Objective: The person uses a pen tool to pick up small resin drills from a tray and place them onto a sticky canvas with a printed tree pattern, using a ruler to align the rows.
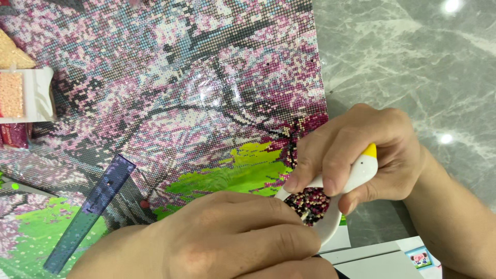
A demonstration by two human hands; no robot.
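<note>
Right hand (361, 155) closes its fingers around a white duck-shaped plastic pen (361, 170) over a small white tray of dark red beads (312, 206); left hand (227, 237), curled, touches the tray edge, its grip unclear.

— Inspector: What do you see of the body itself?

— Operator: I see two bare hands, the left hand (227, 237) and the right hand (356, 155), each with its forearm. I find no sleeves, gloves, rings or watch in view. My camera shows short, unpainted nails.
</note>
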